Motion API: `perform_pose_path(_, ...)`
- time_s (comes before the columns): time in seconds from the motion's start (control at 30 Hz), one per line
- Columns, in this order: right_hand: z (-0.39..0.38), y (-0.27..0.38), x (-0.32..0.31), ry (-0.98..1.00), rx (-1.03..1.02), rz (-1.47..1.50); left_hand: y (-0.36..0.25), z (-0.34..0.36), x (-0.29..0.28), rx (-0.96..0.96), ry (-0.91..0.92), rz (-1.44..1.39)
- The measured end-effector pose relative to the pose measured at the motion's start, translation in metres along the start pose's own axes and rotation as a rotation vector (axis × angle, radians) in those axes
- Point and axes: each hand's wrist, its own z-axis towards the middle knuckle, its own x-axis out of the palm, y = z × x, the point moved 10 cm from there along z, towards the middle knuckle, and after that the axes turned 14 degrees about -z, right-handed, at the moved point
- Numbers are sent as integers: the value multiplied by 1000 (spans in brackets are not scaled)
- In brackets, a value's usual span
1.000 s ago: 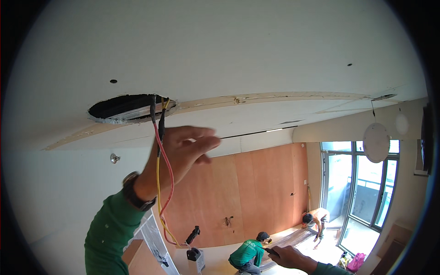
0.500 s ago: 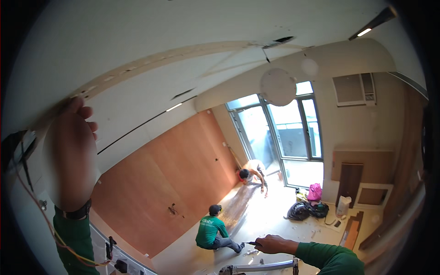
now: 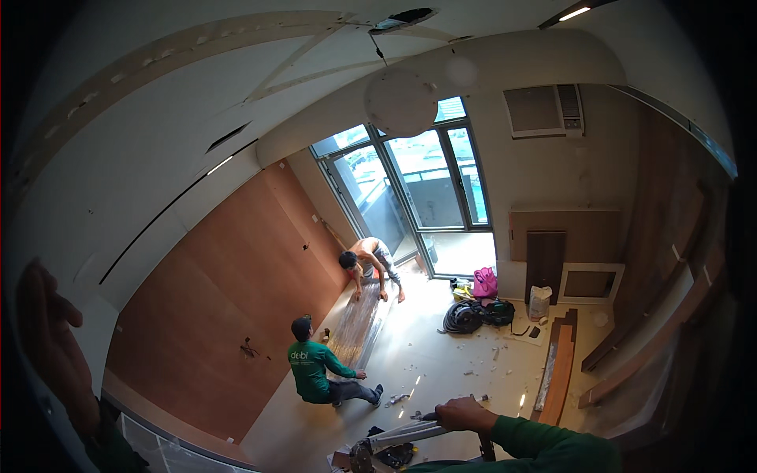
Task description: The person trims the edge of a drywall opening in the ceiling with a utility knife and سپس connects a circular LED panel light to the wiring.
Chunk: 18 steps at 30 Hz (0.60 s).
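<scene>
My left hand [image 3: 55, 339] is raised at the far left, near the pale ceiling surface, with its fingers partly bent but apart and nothing seen in them. Shadow and the picture's rim make it hard to see whether it touches that surface. Low in the middle, my right hand [image 3: 465, 415] is closed around a slim dark hand tool [image 3: 428, 416], whose exact kind is too small to tell. That hand is right by the light metal rail [image 3: 402, 436] of what looks like a stepladder top. Dark items [image 3: 394, 455] lie beneath the rail.
Below, a person in a green shirt [image 3: 309, 370] and a bare-backed person [image 3: 367, 256] crouch at a plastic-wrapped panel [image 3: 355, 327]. Black coiled hose or cable [image 3: 463, 317], a pink bag [image 3: 485, 282] and wooden planks [image 3: 558, 366] lie about. A hole [image 3: 404, 20] opens in the ceiling.
My left hand has come away from the ceiling strip and dropped toward the left rim. The view has turned, and my right hand with the tool is now against the ladder rail.
</scene>
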Motion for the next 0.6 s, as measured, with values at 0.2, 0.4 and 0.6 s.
perform_pose_path(0.2,1,-6,12,142,47,-29,38,-139,33,-508,145,119)
perform_pose_path(0.4,4,-2,29,207,-33,-110,93,-350,29,-1156,159,15)
perform_pose_path(0.6,6,0,34,225,-76,-141,89,-688,9,-1922,-263,-244)
